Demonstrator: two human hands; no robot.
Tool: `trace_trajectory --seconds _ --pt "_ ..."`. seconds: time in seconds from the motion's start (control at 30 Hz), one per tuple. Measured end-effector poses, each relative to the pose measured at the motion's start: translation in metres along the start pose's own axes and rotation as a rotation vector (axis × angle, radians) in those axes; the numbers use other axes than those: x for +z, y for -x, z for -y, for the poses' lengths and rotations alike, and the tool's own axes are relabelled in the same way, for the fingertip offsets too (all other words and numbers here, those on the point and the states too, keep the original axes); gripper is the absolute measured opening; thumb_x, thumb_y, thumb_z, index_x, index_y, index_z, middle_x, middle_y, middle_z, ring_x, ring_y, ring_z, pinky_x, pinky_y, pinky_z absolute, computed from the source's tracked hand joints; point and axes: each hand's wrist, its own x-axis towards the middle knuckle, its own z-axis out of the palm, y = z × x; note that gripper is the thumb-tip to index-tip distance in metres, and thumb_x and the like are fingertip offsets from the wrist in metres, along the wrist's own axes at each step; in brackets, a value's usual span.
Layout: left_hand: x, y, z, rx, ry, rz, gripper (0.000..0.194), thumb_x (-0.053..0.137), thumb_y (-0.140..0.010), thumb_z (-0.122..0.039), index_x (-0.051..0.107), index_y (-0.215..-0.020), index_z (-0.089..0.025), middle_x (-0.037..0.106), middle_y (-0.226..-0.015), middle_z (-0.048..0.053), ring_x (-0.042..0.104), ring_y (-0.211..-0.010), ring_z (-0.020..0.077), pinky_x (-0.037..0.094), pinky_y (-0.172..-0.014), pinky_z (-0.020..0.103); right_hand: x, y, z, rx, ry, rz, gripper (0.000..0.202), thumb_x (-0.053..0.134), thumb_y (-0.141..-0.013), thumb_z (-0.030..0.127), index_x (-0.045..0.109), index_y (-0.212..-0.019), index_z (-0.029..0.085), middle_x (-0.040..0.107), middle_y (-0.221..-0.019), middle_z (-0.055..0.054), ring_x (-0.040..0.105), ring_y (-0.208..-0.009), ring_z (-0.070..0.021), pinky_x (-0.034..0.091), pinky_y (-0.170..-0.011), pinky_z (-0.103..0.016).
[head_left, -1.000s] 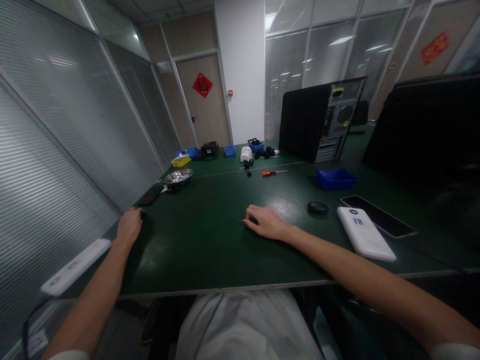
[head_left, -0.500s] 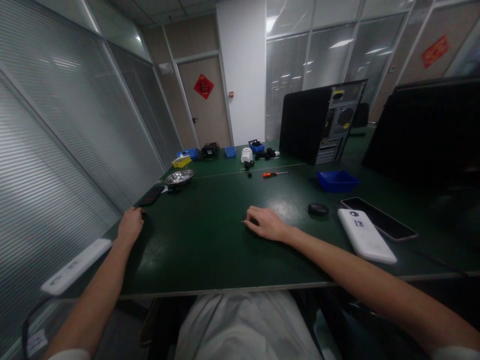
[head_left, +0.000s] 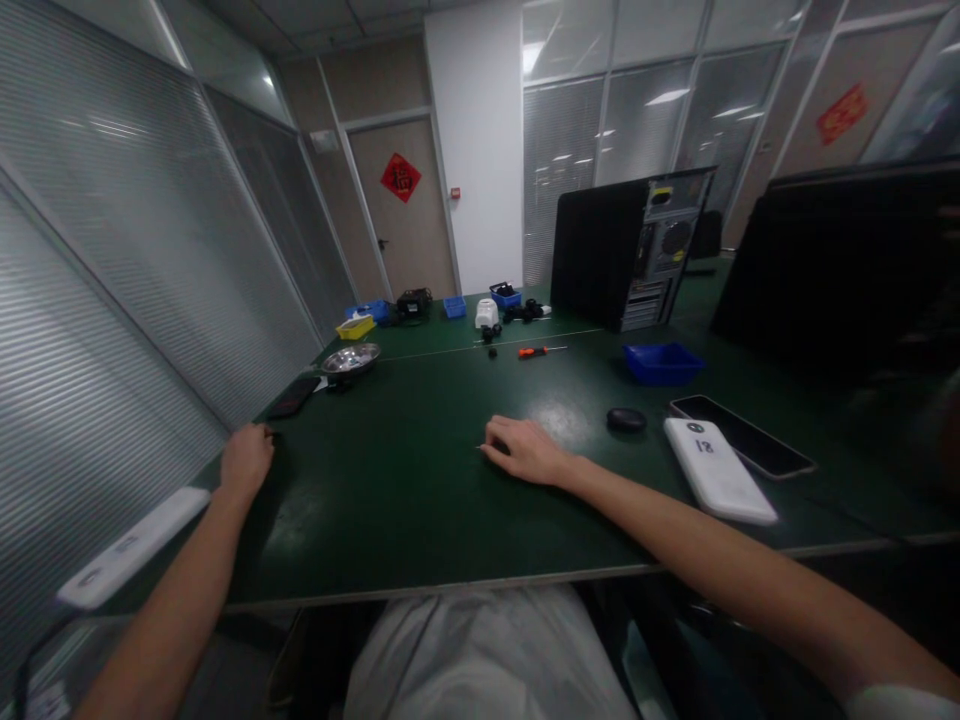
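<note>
My right hand [head_left: 525, 450] rests on the green tabletop [head_left: 397, 520], thumb and forefinger pinched together. A tiny pale tip pokes out to the left of the fingertips, too small to name. A black computer mouse [head_left: 625, 420] lies to the right of that hand. At the table's left edge is my left hand [head_left: 247, 462], its fingers curled. Whether it holds anything is hidden. Just beyond it lies a dark flat phone-like thing [head_left: 294, 397]. A shiny metal bowl [head_left: 351, 360] with small bits inside stands farther back.
A white power bank-like block [head_left: 716, 470] marked 18 lies beside a phone [head_left: 750, 440]. Behind are a blue tray [head_left: 663, 366], an orange screwdriver [head_left: 534, 352], and a computer tower [head_left: 630, 250]. A long white block [head_left: 131, 550] lies at the left edge.
The whole view has shifted slightly, so things appear a little farther left. Both hands keep about the same pose and place on the table.
</note>
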Motion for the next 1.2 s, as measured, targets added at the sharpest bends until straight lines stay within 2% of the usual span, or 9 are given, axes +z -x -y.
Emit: trace_trajectory --seconds 0.13,0.23,0.3,0.43,0.5,0.6,0.7,0.97,1.2 --pt "-0.004 -0.004 0.002 -0.066 0.099 0.0 0.036 0.049 -0.088 -0.023 0.077 -0.107 -0.008 0.074 -0.109 0.018 0.066 -0.105 0.0352 0.049 -0.094 0.043 -0.003 0.001 0.003 0.007 -0.004 0.008 0.018 0.056 -0.101 0.036 0.062 -0.1 0.019 0.064 -0.1 -0.003 0.057 -0.079 -0.0134 0.035 -0.066 -0.025" --pt "-0.01 -0.003 -0.027 -0.006 0.21 0.044 0.034 0.054 -0.091 -0.026 0.077 -0.111 -0.011 0.073 -0.115 0.014 0.066 -0.108 0.0313 0.048 -0.098 0.039 -0.004 0.001 0.004 0.014 -0.004 0.012 0.018 0.055 -0.101 0.036 0.062 -0.099 0.019 0.064 -0.1 -0.003 0.057 -0.078 -0.0134 0.035 -0.065 -0.025" --pt "-0.016 0.007 -0.069 0.122 0.357 0.112 0.032 0.057 -0.092 -0.027 0.076 -0.113 -0.014 0.072 -0.12 0.011 0.066 -0.109 0.0269 0.049 -0.099 0.035 -0.003 0.001 0.005 0.017 -0.009 0.011 0.019 0.054 -0.101 0.036 0.061 -0.099 0.019 0.064 -0.1 -0.003 0.057 -0.078 -0.0134 0.035 -0.065 -0.025" --pt "-0.028 0.046 -0.184 0.558 0.674 0.282 0.03 0.059 -0.095 -0.03 0.074 -0.12 -0.02 0.07 -0.12 0.009 0.065 -0.108 0.0224 0.052 -0.094 0.034 -0.001 0.001 0.004 0.033 0.001 0.008 0.018 0.054 -0.101 0.036 0.061 -0.099 0.019 0.063 -0.1 -0.003 0.057 -0.079 -0.0137 0.035 -0.066 -0.026" --pt "-0.03 0.066 -0.235 0.744 0.783 0.294 0.028 0.06 -0.096 -0.028 0.074 -0.118 -0.021 0.07 -0.114 0.008 0.066 -0.104 0.0196 0.051 -0.093 0.032 0.001 0.0 0.004 0.039 0.014 0.009 0.018 0.055 -0.101 0.036 0.061 -0.1 0.019 0.063 -0.1 -0.003 0.058 -0.079 -0.0139 0.035 -0.066 -0.026" --pt "-0.027 0.087 -0.281 0.812 0.921 0.314 0.031 0.063 -0.094 -0.025 0.072 -0.123 -0.02 0.069 -0.108 0.009 0.066 -0.096 0.0176 0.053 -0.087 0.031 0.003 0.0 0.003 0.044 0.041 0.006 0.016 0.057 -0.099 0.035 0.062 -0.099 0.019 0.063 -0.099 -0.003 0.058 -0.08 -0.0141 0.033 -0.067 -0.026" --pt "-0.023 0.093 -0.293 0.772 1.002 0.33 0.034 0.065 -0.093 -0.025 0.07 -0.126 -0.018 0.068 -0.108 0.01 0.065 -0.092 0.0172 0.054 -0.082 0.03 0.004 -0.001 0.003 0.042 0.054 0.005 0.016 0.058 -0.099 0.035 0.062 -0.099 0.02 0.064 -0.099 -0.003 0.057 -0.078 -0.0138 0.032 -0.066 -0.027" --pt "-0.03 0.097 -0.288 0.804 0.953 0.272 0.021 0.066 -0.094 -0.025 0.077 -0.11 -0.019 0.07 -0.107 0.011 0.065 -0.097 0.0204 0.051 -0.089 0.034 0.004 -0.002 0.003 0.056 0.078 0.009 0.014 0.057 -0.099 0.034 0.062 -0.098 0.02 0.063 -0.098 -0.003 0.057 -0.078 -0.0144 0.031 -0.064 -0.027" --pt "-0.026 0.099 -0.29 0.78 0.957 0.263 0.023 0.068 -0.092 -0.025 0.077 -0.113 -0.02 0.071 -0.106 0.009 0.066 -0.095 0.0194 0.051 -0.087 0.031 0.003 -0.002 0.006 0.017 0.108 0.018 0.016 0.057 -0.099 0.036 0.063 -0.099 0.021 0.063 -0.1 -0.003 0.056 -0.077 -0.0145 0.029 -0.062 -0.027"
